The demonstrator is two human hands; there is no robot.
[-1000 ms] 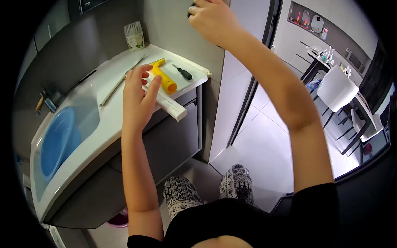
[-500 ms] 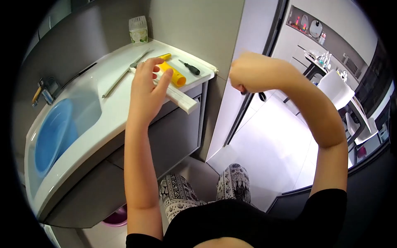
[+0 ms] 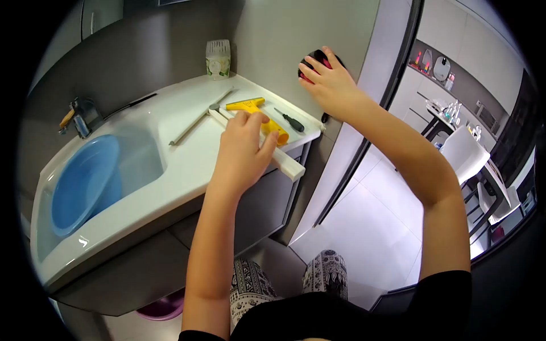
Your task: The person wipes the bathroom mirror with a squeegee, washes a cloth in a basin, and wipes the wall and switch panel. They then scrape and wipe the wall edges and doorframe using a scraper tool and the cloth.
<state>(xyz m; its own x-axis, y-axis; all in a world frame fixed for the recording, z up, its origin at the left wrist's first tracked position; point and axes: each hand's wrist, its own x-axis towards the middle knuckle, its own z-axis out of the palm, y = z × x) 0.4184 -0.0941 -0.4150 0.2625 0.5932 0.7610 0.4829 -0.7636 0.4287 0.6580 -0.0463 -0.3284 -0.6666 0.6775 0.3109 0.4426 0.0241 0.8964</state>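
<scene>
My right hand (image 3: pixel 331 82) is raised in front of the wall beside the door frame. Its fingers are spread over a rounded black-and-pink object (image 3: pixel 307 59), whose kind I cannot make out. A small black piece (image 3: pixel 325 117) shows below that wrist. Over the counter hovers my left hand (image 3: pixel 244 148), fingers loosely bent and thumb apart, holding nothing visible. Beneath it lies a long white bar (image 3: pixel 289 165), joined at its far end to a thin grey bar (image 3: pixel 190 126). A yellow T-shaped tool (image 3: pixel 250 104) with a tubular handle lies alongside, partly hidden by the fingers.
A black-handled screwdriver (image 3: pixel 293 123) lies near the counter's right edge. In the sink, a blue basin (image 3: pixel 85 182) leans tilted below the faucet (image 3: pixel 79 122). A white patterned container (image 3: pixel 218 59) stands in the back corner. An open doorway (image 3: pixel 369 193) is at the right.
My right hand has risen from beside the door frame to the wall, turning so that the black-and-pink object shows. My left hand stays above the bar, fingers more bent. The view has shifted.
</scene>
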